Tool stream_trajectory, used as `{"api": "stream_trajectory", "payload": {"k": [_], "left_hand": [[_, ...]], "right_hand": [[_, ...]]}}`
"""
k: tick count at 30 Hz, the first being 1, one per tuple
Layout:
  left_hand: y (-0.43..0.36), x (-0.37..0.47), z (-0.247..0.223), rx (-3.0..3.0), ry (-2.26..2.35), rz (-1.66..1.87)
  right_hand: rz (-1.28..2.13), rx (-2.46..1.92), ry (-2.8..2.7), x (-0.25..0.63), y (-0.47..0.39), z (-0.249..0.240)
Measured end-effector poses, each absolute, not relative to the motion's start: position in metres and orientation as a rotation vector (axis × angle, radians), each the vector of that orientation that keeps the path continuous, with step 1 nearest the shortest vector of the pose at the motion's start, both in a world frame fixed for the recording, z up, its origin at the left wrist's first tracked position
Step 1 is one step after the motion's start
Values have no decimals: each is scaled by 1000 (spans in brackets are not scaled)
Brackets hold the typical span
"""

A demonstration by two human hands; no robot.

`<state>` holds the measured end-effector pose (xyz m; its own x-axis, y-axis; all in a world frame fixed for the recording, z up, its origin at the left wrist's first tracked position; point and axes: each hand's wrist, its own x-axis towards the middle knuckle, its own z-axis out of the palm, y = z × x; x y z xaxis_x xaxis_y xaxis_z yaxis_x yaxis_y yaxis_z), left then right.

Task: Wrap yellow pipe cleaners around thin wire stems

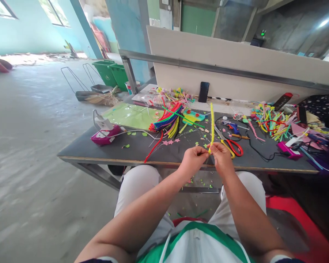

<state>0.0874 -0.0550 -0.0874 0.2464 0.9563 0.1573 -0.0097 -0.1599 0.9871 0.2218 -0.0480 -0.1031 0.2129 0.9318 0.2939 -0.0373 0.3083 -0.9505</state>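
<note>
At the left of the worktop [82, 149] sits a power strip [106, 135], its cable running inward, perhaps to stay clear of the middle. Next lies a bundle of stems [170, 118], likely near for easy picking. The left hand [195, 157] pinches the low end of a yellow stem [212, 122]; the right hand [219, 155] clamps it just beside, both grips closed, probably to leave its upright length free. Just right, scissors [229, 141] and a glue gun [233, 128] seem within reach.

No legible lettering or numbers, the glowing green sign [263, 33] too small and blurred for reading
</note>
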Motion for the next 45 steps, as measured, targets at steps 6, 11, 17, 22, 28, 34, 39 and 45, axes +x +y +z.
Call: {"api": "stream_trajectory", "payload": {"k": [6, 11, 17, 22, 28, 34, 39, 45], "left_hand": [[-52, 88, -95, 2188, 1136, 1261], [-54, 86, -86, 1899, 1045, 1109], [-53, 77, -78, 1480, 787, 879], [-55, 76, -79, 1195, 489, 790], [-65, 86, -82, 975, 443, 735], [-60, 84, -81, 1319, 842, 1001], [-53, 85, -90, 2113, 1250, 1217], [-52, 86, -94, 2233, 1121, 1112]], "right_hand": [[97, -1338, -1462, 221, -60, -94], [434, -1278, -1435, 228, -59, -91], [1016, -938, -1172, 231, -57, -91], [1337, -630, -1115, 227, -59, -87], [1385, -505, -1171, 226, -60, -89], [1114, -789, -1089, 220, -49, -102], [533, -1270, -1238, 214, -54, -105], [442, -1305, -1380, 220, -60, -97]]}}
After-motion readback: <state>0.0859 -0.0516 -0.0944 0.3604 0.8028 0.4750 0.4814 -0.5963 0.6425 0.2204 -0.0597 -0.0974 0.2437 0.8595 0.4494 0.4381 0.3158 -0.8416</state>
